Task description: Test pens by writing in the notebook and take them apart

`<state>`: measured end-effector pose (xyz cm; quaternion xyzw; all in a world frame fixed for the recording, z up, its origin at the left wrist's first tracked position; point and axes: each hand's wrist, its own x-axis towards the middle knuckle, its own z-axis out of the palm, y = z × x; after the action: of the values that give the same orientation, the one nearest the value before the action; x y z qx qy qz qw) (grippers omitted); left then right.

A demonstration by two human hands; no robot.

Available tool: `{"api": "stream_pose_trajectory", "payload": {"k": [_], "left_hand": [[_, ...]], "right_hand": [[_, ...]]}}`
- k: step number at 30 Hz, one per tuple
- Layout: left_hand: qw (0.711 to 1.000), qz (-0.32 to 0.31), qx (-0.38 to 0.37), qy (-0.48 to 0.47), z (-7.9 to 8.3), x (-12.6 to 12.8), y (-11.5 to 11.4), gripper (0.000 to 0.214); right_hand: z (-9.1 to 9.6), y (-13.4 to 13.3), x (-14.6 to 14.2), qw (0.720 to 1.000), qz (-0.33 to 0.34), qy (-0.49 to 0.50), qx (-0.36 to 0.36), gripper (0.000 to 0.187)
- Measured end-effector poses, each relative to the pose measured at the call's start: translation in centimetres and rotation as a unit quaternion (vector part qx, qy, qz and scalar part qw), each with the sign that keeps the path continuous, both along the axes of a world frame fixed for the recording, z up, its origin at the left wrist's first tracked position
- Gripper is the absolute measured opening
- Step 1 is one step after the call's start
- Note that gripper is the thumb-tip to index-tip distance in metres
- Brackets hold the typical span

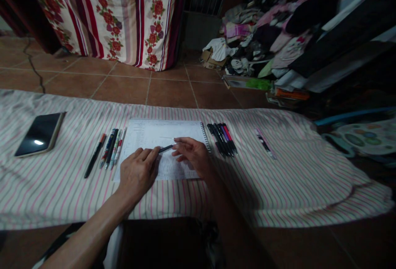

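My left hand (137,172) grips a dark pen (166,148) over a spiral notebook (161,135) with a printed, gridded page. My right hand (193,155) rests on the notebook's right side, its fingertips beside the pen's far end. Left of the notebook lie a black pen (95,155) and a bunch of several pens (110,148). To its right lies a bunch of several dark and coloured pens (222,139). A black smartphone (40,134) lies face up at the far left.
Everything lies on a striped cloth (287,178) spread on the tiled floor (120,89). A slim packaged pen (264,142) lies at the cloth's right. Beyond stand a floral striped curtain (108,17) and a heap of clothes (262,40).
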<state>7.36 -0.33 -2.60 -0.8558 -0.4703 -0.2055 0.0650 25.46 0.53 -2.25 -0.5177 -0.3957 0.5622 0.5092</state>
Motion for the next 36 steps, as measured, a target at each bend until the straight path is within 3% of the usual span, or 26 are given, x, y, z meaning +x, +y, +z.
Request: {"api": "stream_pose_trajectory", "payload": {"k": [4, 14, 19, 22, 30, 36], "left_hand": [[1.0, -0.01, -0.005, 0.0, 0.0, 0.5, -0.1, 0.03], [0.998, 0.004, 0.038, -0.042, 0.5, 0.5, 0.2, 0.03], [0.985, -0.01, 0.084, -0.15, 0.3, 0.2, 0.4, 0.027], [0.978, -0.016, 0.069, -0.195, 0.0, 0.1, 0.6, 0.022], [0.979, 0.001, 0.062, -0.195, -0.2, -0.4, 0.8, 0.018], [0.994, -0.014, 0.053, -0.096, 0.2, -0.4, 0.9, 0.022]], "right_hand": [[-0.1, 0.0, -0.7, 1.0, 0.006, -0.003, -0.001, 0.026], [-0.5, 0.1, 0.2, 0.996, -0.069, 0.051, 0.002, 0.025], [-0.4, 0.1, 0.3, 0.994, -0.082, 0.069, -0.022, 0.03], [-0.6, 0.1, 0.2, 0.995, -0.075, 0.067, -0.027, 0.031], [-0.7, 0.1, 0.0, 0.998, -0.048, 0.015, -0.035, 0.03], [-0.4, 0.1, 0.1, 0.998, -0.059, -0.004, -0.022, 0.031]]}}
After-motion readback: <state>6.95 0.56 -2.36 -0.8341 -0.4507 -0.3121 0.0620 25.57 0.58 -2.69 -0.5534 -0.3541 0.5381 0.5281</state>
